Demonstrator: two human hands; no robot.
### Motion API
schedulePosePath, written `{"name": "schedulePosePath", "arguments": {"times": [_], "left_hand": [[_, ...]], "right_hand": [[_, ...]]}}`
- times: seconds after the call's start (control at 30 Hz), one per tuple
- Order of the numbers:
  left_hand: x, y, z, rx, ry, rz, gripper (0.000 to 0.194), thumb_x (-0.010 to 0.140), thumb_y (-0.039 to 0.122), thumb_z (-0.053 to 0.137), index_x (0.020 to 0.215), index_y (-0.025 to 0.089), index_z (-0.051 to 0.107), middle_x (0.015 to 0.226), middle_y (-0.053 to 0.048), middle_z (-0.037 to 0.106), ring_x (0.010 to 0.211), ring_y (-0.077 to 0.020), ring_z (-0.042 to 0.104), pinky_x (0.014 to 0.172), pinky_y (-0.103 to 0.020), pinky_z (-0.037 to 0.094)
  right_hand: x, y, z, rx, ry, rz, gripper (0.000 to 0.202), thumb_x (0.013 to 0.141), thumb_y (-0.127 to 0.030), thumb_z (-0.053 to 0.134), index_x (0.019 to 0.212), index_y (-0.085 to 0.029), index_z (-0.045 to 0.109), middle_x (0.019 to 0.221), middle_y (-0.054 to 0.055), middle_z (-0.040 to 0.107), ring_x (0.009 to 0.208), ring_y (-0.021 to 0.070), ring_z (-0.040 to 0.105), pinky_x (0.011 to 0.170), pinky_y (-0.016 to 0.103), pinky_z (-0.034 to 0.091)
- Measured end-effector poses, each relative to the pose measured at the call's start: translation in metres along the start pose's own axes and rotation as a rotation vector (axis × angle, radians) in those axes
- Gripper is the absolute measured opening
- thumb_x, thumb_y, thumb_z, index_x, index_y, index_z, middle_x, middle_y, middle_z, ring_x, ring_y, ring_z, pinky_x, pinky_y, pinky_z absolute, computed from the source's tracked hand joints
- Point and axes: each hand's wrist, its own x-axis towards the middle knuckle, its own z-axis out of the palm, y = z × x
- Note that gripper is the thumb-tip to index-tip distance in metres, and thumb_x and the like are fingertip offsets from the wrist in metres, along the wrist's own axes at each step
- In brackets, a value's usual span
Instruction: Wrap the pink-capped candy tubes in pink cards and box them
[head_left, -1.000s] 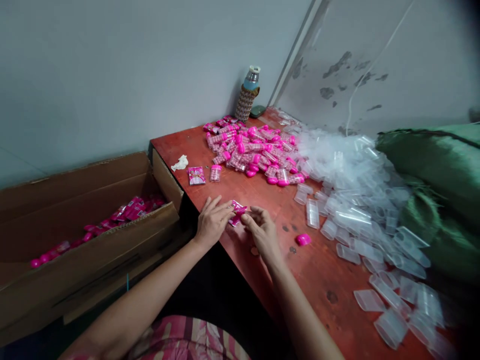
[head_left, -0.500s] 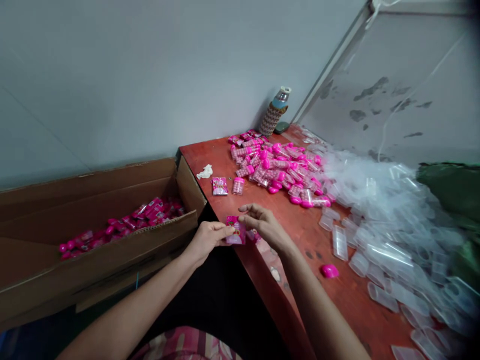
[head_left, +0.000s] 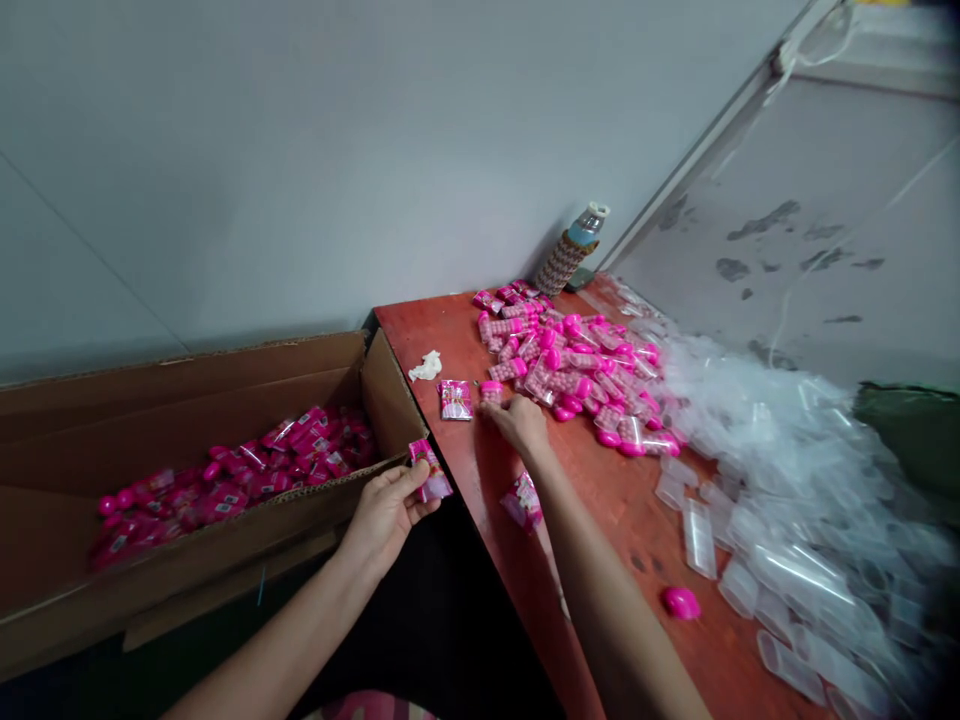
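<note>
A small pink printed packet [head_left: 430,470] is pinched in my left hand [head_left: 390,507], beside the table's left edge and near the box rim. My right hand [head_left: 517,425] reaches over the red table [head_left: 420,322], its fingertips at a pink-capped clear bottle [head_left: 491,392]. Whether the fingers grip the bottle is hard to see. Left of that bottle lies a flat pink packet [head_left: 456,400]. Another pink packet [head_left: 523,502] rests on the table next to my right forearm. Many filled pink-capped bottles [head_left: 577,370] are heaped behind my right hand.
An open cardboard box [head_left: 390,395] at the left holds many pink packets [head_left: 262,460]. Clear empty tubes [head_left: 810,580] cover the table's right side. A pink cap [head_left: 681,602], white tissue [head_left: 426,366] and a drink bottle in a knitted sleeve [head_left: 562,262] also stand or lie there.
My left hand has moved left toward the box with the packet. My right hand has left that packet and moved forward to the single bottle. The view has shifted slightly.
</note>
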Motion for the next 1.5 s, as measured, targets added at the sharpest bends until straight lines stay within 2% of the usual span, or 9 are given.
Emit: {"name": "schedulePosePath", "arguments": {"times": [0.17, 0.3, 0.4, 0.53, 0.8, 1.13, 1.27, 1.4, 1.5], "left_hand": [[0.008, 0.006, 0.011, -0.193, 0.076, -0.014, 0.008, 0.071, 0.016, 0.065, 0.078, 0.012, 0.063, 0.074, -0.004, 0.066, 0.063, -0.0127, 0.062, 0.060, -0.026, 0.054], [0.011, 0.001, 0.023, -0.266, 0.100, -0.033, 0.009, 0.071, 0.017, 0.064, 0.079, 0.013, 0.062, 0.073, -0.005, 0.067, 0.067, -0.0158, 0.065, 0.066, -0.030, 0.053], [0.009, -0.007, 0.032, -0.294, 0.088, -0.044, 0.010, 0.070, 0.018, 0.065, 0.078, 0.014, 0.061, 0.071, -0.004, 0.066, 0.067, -0.0168, 0.065, 0.067, -0.031, 0.053], [-0.002, -0.020, 0.045, -0.276, -0.001, -0.054, 0.009, 0.071, 0.018, 0.065, 0.077, 0.013, 0.061, 0.069, -0.005, 0.066, 0.063, -0.0156, 0.064, 0.062, -0.027, 0.053], [-0.025, -0.038, 0.069, -0.241, -0.076, -0.065, 0.008, 0.070, 0.016, 0.065, 0.075, 0.011, 0.061, 0.069, -0.004, 0.065, 0.059, -0.0115, 0.061, 0.058, -0.023, 0.051], [-0.040, -0.054, 0.088, -0.091, -0.148, -0.025, 0.023, 0.063, 0.026, 0.072, 0.068, 0.011, 0.056, 0.058, -0.001, 0.059, 0.048, -0.0100, 0.054, 0.048, -0.022, 0.045], [-0.044, -0.056, 0.090, 0.040, -0.238, 0.034, 0.029, 0.061, 0.034, 0.072, 0.069, 0.012, 0.054, 0.054, 0.001, 0.055, 0.045, -0.0086, 0.050, 0.042, -0.020, 0.038], [-0.044, -0.053, 0.092, 0.140, -0.316, 0.093, 0.028, 0.060, 0.025, 0.073, 0.077, 0.012, 0.055, 0.060, 0.001, 0.058, 0.050, -0.0098, 0.053, 0.046, -0.020, 0.041], [-0.041, -0.051, 0.094, 0.162, -0.338, 0.052, 0.031, 0.058, 0.021, 0.074, 0.083, 0.013, 0.056, 0.065, 0.001, 0.060, 0.054, -0.0098, 0.055, 0.051, -0.021, 0.043]], "right_hand": [[-0.041, 0.001, -0.013, 0.238, -0.084, -0.004, 0.030, 0.075, -0.047, 0.048, 0.067, -0.018, 0.052, 0.055, 0.003, 0.062, 0.047, 0.0152, 0.059, 0.045, 0.023, 0.041], [-0.106, 0.008, -0.022, 0.784, -0.179, 0.051, 0.029, 0.070, -0.045, 0.059, 0.071, -0.018, 0.048, 0.054, -0.001, 0.059, 0.045, 0.0126, 0.056, 0.042, 0.021, 0.041], [-0.148, 0.014, -0.023, 0.997, -0.184, 0.112, 0.027, 0.069, -0.041, 0.064, 0.074, -0.018, 0.050, 0.053, -0.002, 0.058, 0.044, 0.0117, 0.054, 0.042, 0.021, 0.041], [-0.176, 0.016, -0.019, 1.107, -0.157, 0.127, 0.025, 0.071, -0.038, 0.064, 0.078, -0.018, 0.050, 0.056, -0.002, 0.059, 0.043, 0.0105, 0.053, 0.040, 0.019, 0.041], [-0.194, 0.021, -0.018, 1.179, -0.004, 0.165, 0.022, 0.071, -0.036, 0.064, 0.077, -0.020, 0.049, 0.057, -0.003, 0.059, 0.045, 0.0104, 0.055, 0.039, 0.018, 0.042], [-0.203, 0.033, -0.027, 1.211, -0.012, 0.106, 0.022, 0.074, -0.036, 0.061, 0.075, -0.019, 0.047, 0.056, -0.003, 0.059, 0.041, 0.0090, 0.053, 0.039, 0.018, 0.043], [-0.202, 0.036, -0.028, 1.279, -0.002, 0.118, 0.023, 0.074, -0.037, 0.061, 0.077, -0.019, 0.046, 0.055, -0.004, 0.059, 0.043, 0.0100, 0.055, 0.039, 0.018, 0.043], [-0.201, 0.038, -0.030, 1.255, 0.021, 0.115, 0.024, 0.072, -0.036, 0.063, 0.077, -0.019, 0.047, 0.056, -0.003, 0.060, 0.042, 0.0101, 0.055, 0.039, 0.019, 0.043], [-0.200, 0.038, -0.030, 1.230, 0.059, 0.095, 0.022, 0.073, -0.035, 0.063, 0.077, -0.019, 0.048, 0.057, -0.004, 0.060, 0.044, 0.0100, 0.056, 0.041, 0.020, 0.045]]}}
